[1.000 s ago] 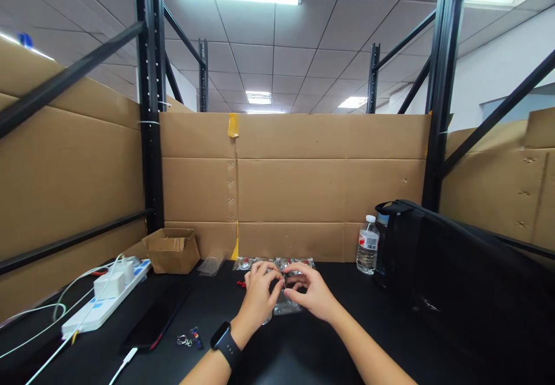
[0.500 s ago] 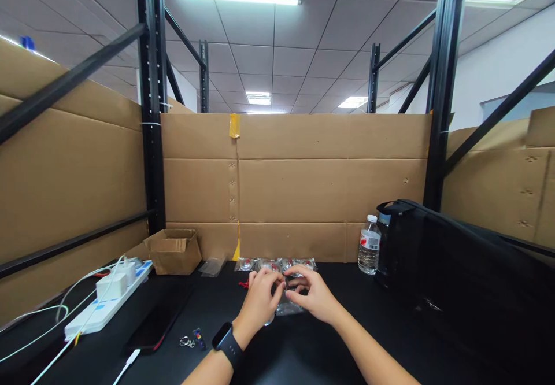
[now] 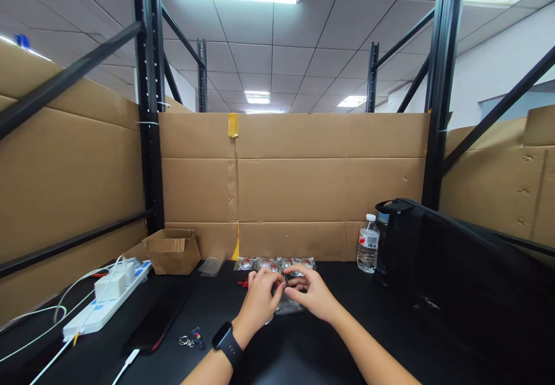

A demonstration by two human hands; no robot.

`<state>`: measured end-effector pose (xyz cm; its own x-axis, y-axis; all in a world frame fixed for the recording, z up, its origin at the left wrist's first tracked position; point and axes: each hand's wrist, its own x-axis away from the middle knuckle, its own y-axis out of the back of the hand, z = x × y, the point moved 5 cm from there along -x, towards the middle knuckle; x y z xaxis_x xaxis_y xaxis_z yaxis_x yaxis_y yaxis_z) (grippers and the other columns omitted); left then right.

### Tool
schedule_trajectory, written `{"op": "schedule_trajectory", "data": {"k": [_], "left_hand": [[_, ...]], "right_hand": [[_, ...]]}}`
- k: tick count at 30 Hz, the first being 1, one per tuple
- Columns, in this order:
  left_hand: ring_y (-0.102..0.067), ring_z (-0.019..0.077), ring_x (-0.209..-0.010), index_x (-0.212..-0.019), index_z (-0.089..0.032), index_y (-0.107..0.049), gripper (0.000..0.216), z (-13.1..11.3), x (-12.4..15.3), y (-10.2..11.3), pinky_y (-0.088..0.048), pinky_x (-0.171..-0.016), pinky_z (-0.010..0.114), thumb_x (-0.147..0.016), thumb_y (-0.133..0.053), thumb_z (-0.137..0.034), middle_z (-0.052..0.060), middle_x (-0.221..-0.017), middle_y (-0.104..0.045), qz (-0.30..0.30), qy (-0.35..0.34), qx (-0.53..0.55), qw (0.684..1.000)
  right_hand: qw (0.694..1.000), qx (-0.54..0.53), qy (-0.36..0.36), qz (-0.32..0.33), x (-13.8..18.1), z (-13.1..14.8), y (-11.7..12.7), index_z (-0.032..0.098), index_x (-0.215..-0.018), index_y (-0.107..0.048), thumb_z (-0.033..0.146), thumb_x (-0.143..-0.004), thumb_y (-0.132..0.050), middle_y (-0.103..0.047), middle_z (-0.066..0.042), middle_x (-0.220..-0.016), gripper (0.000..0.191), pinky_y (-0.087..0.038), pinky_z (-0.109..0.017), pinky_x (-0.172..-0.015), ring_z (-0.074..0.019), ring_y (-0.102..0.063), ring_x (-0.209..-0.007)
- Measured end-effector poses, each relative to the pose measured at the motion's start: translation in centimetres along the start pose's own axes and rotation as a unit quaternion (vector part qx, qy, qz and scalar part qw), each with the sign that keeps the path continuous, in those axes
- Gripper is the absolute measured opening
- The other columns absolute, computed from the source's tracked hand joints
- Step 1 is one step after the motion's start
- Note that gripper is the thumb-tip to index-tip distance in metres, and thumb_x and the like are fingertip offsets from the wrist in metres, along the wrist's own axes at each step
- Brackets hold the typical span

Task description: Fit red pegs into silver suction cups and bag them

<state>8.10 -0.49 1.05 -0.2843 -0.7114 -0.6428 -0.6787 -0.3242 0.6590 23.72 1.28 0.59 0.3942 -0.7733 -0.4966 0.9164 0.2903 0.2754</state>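
My left hand (image 3: 261, 295) and my right hand (image 3: 311, 293) meet over the middle of the black table. Thumb and fingers of each are pinched around something small and thin between them, too tiny to name. Behind the hands lies a row of clear plastic packets (image 3: 269, 264) with silvery and red contents. Another clear bag (image 3: 289, 306) is partly hidden beneath the hands. Just left of my left fingers shows a small red piece (image 3: 243, 284). Metal rings (image 3: 186, 341) and a small dark, colourful charm (image 3: 198, 337) lie left of my watch (image 3: 227, 343).
A white power strip (image 3: 106, 298) with cables and a black phone-like device (image 3: 156, 321) lie on the left. An open cardboard box (image 3: 173, 251) stands at the back left, near a flat plastic bag (image 3: 212, 266). A water bottle (image 3: 368, 245) and a black bag (image 3: 459, 287) are right.
Both hands stay in nearly the same place, fingertips still pinched together. The right fingers have shifted very slightly towards the left ones.
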Motion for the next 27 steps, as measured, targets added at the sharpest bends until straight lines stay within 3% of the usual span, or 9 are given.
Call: {"op": "schedule_trajectory", "data": {"k": [17, 27], "left_hand": [[-0.061, 0.0229, -0.095, -0.090, -0.024, -0.067, 0.015, -0.13, -0.12, 0.62, -0.033, -0.083, 0.038, -0.093, -0.053, -0.024, 0.003, -0.090, -0.072, -0.017, 0.005, -0.003, 1.000], [-0.061, 0.0237, -0.098, -0.091, -0.023, -0.069, 0.016, 0.19, -0.28, 0.88, -0.036, -0.086, 0.039, -0.093, -0.054, -0.026, 0.005, -0.093, -0.073, -0.009, 0.005, 0.001, 1.000]], "right_hand": [[0.999, -0.037, -0.017, 0.003, -0.02, -0.76, -0.15, 0.020, -0.115, -0.062, 0.035, -0.077, -0.080, -0.067, -0.010, -0.120, 0.044, -0.057, -0.027, -0.071, -0.0232, -0.072, -0.099], [0.998, -0.053, 0.001, -0.027, -0.18, -0.03, -0.15, 0.019, -0.111, -0.064, 0.033, -0.072, -0.083, -0.069, -0.012, -0.119, 0.045, -0.059, -0.032, -0.076, -0.0253, -0.073, -0.100]]}}
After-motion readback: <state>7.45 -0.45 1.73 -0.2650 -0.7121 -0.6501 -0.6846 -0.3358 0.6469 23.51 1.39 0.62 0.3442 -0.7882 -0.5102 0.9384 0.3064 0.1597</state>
